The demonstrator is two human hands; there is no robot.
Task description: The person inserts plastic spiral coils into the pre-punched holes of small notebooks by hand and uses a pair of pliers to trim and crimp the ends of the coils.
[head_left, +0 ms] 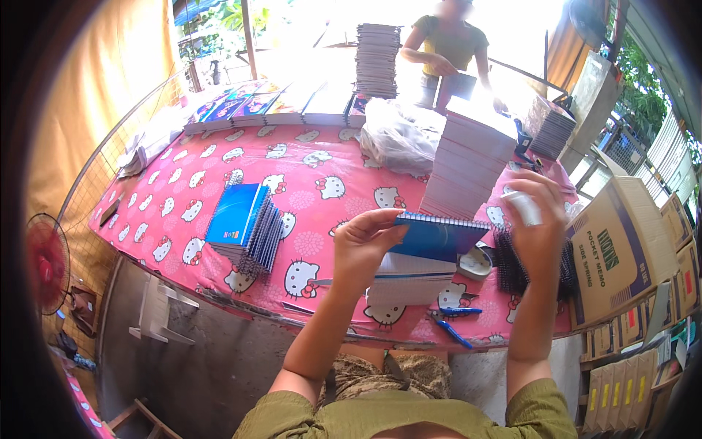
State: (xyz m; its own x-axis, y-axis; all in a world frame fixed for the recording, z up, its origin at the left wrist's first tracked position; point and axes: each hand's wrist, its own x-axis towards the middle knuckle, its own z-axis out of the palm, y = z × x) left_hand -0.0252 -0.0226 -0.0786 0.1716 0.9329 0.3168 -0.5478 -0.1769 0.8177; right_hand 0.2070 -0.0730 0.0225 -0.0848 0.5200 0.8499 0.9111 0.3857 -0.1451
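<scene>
My left hand (pixel 365 245) pinches the left end of a blue spiral notebook (pixel 435 238), with its row of coils along the top edge. The notebook is held up over a stack of loose white pages (pixel 413 285) at the near side of the table. To its right, my right hand (pixel 541 212) is raised with fingers curled around a small white object (pixel 523 208), whose kind I cannot make out. Under that hand lie black spiral binding coils (pixel 508 267), beside a white oval container (pixel 477 263). Blue-handled pliers (pixel 451 329) rest near the table edge.
A pile of blue spiral notebooks (pixel 238 219) sits left on the pink tablecloth (pixel 164 212). Tall paper stacks (pixel 468 164) and a plastic bag (pixel 402 139) stand farther back. Cardboard boxes (pixel 621 249) crowd the right. Across the table a person (pixel 453 47) handles a notebook.
</scene>
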